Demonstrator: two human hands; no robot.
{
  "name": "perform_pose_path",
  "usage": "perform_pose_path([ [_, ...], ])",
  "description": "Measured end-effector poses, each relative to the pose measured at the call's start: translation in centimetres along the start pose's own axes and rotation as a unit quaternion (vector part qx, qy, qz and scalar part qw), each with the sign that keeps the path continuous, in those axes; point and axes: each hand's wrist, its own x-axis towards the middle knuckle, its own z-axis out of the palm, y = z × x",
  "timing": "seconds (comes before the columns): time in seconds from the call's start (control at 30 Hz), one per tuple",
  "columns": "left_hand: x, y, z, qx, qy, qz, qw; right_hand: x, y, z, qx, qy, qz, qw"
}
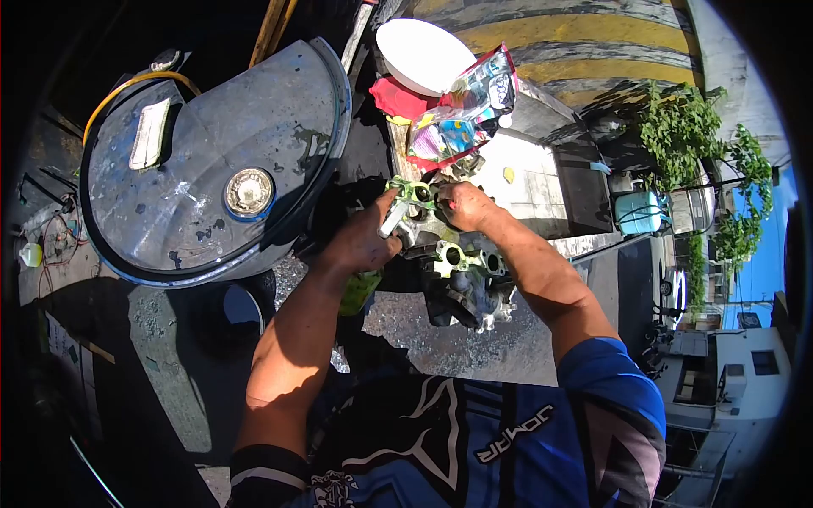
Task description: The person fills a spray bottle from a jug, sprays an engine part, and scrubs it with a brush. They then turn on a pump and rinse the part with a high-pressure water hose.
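Gripping a green-tinted metal casting with round bores (412, 191) in left hand (362, 243), with right hand (467, 207) curled at its right edge, hold unclear, just beyond a bulky grey metal part (461, 296), seemingly mid-handling and needing steadiness.

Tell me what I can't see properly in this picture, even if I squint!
- Right hand fingertips: head view, hidden by the hand and metal parts.
- Small print on the shiny bag: head view, too small and glary.
- Details of the white round thing: head view, washed out by brightness.
- Inside the drum: head view, hidden by its top.
- The person's legs: head view, hidden by the shirt.
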Motion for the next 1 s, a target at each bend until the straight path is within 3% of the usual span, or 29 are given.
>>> perform_pose_path([
  [0.03, 0.1, 0.4, -0.3, -0.007, 0.002, 0.015, 1.0, 0.4, 1.4, 1.5, -0.015, 0.013, -0.053, 0.998],
  [0.17, -1.0, 1.5, -0.5, -0.015, -0.009, -0.003, 1.0, 1.2, -0.3, -2.5, -0.021, -0.004, 0.09, 0.996],
  [0.23, -0.5, 0.8, -0.8, -0.02, -0.011, 0.001, 1.0, 0.2, -0.8, -0.2, 0.011, -0.008, 0.034, 0.999],
  [0.37, 0.3, 0.4, 0.0, 0.01, -0.024, -0.033, 0.999, 2.2, 0.5, -3.4, 0.05, -0.038, 0.204, 0.977],
  [0.4, 0.8, 0.8, 0.2, 0.016, -0.041, -0.024, 0.999, 2.0, 0.9, -2.0, 0.027, 0.016, 0.094, 0.995],
  [0.43, 1.5, 1.1, 0.5, 0.056, -0.05, -0.019, 0.997, 1.2, 1.1, -0.2, 0.064, 0.042, 0.101, 0.992],
  [0.5, 2.9, 1.1, 1.3, 0.137, -0.067, -0.015, 0.988, 1.1, 0.0, -0.7, -0.003, 0.0, 0.171, 0.985],
  [0.57, 4.3, 0.8, 1.7, 0.128, -0.102, -0.033, 0.986, 0.7, -0.6, -4.6, 0.024, 0.031, 0.197, 0.98],
  [0.7, 6.1, 1.2, 2.2, 0.146, -0.139, -0.04, 0.979, -1.9, 2.1, -3.9, 0.065, 0.129, 0.154, 0.977],
  [0.73, 6.7, 1.4, 2.2, 0.155, -0.16, -0.053, 0.973, -3.2, 2.4, -3.3, 0.202, 0.174, 0.189, 0.945],
  [0.77, 7.1, 1.4, 2.5, 0.165, -0.183, -0.068, 0.967, -4.7, 0.9, -4.6, 0.207, 0.195, 0.217, 0.934],
  [0.8, 7.5, 0.7, 3.5, 0.194, -0.121, -0.038, 0.973, -5.9, 0.9, -4.8, 0.206, 0.204, 0.222, 0.931],
  [0.83, 8.0, -0.4, 3.7, 0.197, -0.125, -0.005, 0.972, -7.0, 1.1, -4.7, 0.205, 0.213, 0.227, 0.928],
  [0.9, 9.0, 1.3, 3.5, 0.14, -0.226, -0.127, 0.956, -8.7, 1.3, -4.2, 0.222, 0.231, 0.239, 0.917],
  [1.0, 11.2, -0.7, 5.8, -0.131, -0.104, -0.34, 0.926, -10.2, 1.3, -4.1, 0.25, 0.239, 0.286, 0.894],
])
